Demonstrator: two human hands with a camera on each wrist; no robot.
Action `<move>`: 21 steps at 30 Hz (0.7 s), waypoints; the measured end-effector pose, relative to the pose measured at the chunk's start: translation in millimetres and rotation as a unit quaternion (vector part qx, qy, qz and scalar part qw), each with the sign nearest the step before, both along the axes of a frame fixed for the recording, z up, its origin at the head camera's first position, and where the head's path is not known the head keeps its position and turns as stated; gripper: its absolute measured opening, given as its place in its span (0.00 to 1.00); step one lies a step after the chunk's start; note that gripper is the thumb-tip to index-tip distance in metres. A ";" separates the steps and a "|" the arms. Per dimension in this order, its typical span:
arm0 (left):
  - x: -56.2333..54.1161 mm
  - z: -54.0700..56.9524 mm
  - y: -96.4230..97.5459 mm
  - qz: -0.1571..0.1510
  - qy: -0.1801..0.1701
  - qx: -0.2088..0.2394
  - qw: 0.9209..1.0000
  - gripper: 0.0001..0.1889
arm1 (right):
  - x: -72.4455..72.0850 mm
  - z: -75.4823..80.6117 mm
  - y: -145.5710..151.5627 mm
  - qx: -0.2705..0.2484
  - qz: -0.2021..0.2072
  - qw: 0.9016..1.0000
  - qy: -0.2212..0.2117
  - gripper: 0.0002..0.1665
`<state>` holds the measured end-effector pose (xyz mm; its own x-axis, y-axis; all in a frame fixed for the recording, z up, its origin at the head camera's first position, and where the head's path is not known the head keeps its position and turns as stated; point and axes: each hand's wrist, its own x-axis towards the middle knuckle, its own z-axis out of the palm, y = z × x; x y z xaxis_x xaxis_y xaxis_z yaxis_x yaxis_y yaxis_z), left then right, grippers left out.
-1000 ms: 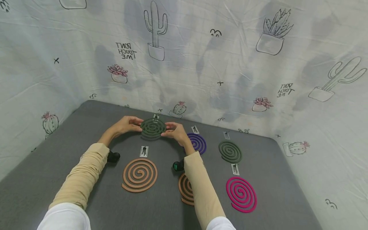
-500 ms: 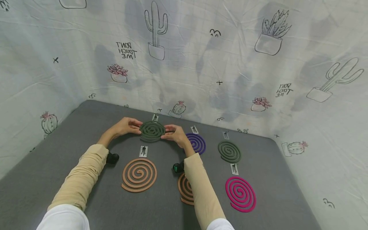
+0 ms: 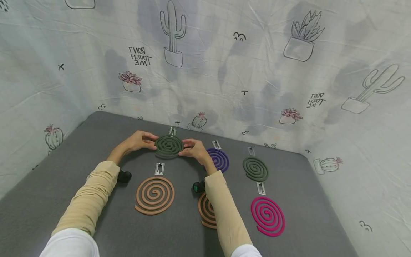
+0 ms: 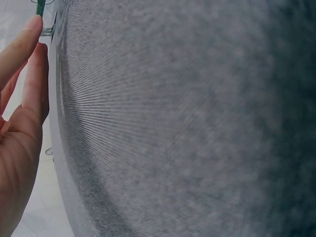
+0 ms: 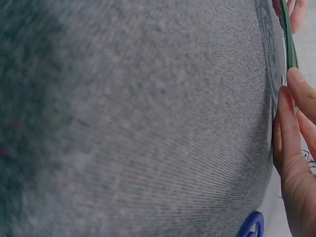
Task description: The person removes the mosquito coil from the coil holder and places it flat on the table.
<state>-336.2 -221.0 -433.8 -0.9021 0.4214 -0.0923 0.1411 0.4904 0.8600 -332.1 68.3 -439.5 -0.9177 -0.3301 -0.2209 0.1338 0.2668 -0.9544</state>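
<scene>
A dark green mosquito coil (image 3: 169, 145) is held between both hands near the back of the grey table, over its own shadow. My left hand (image 3: 138, 140) pinches its left edge between thumb and fingers; in the left wrist view only a sliver of green shows at the fingertips. On the opposite edge, my right hand (image 3: 196, 150) pinches it the same way. The right wrist view shows the coil (image 5: 289, 44) nearly edge-on. At the front, its outer turn hangs slightly below the rest. Just behind it lies a small metal coil stand (image 3: 172, 131).
A purple coil (image 3: 221, 159) lies partly behind the right wrist. Farther right are another green coil (image 3: 255, 169) and a pink coil (image 3: 268, 216). Nearer lie two brown coils, one (image 3: 155, 195) in view, the other (image 3: 207, 213) partly under the right forearm. Metal stands lie beside several coils.
The green coil has come down slightly in the head view, and its front outer turn shows more apart from the rest. Both hands keep their grip.
</scene>
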 end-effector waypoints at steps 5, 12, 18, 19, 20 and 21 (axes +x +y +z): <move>-0.1 -1.0 -0.5 -0.009 -0.002 -0.002 1.000 0.27 | 0.4 2.3 0.6 0.009 0.007 1.000 0.007 0.37; -0.2 1.2 -2.5 -0.013 -0.014 -0.002 1.000 0.27 | 2.1 4.1 -0.6 0.024 0.016 0.999 0.021 0.34; -1.4 -0.2 -3.4 -0.018 -0.015 -0.001 1.000 0.28 | 2.4 3.9 -1.4 0.036 0.013 0.999 0.026 0.31; -1.6 -0.7 -3.3 -0.020 -0.014 0.000 1.000 0.28 | 2.4 4.2 -1.7 0.039 0.012 0.999 0.028 0.31; -2.0 -1.3 -3.4 -0.022 -0.014 0.001 1.000 0.27 | 2.5 4.6 -2.0 0.042 0.011 0.999 0.029 0.31; -2.4 -1.7 -3.4 -0.024 -0.013 0.001 1.000 0.27 | 2.6 5.1 -2.4 0.044 0.010 0.999 0.031 0.30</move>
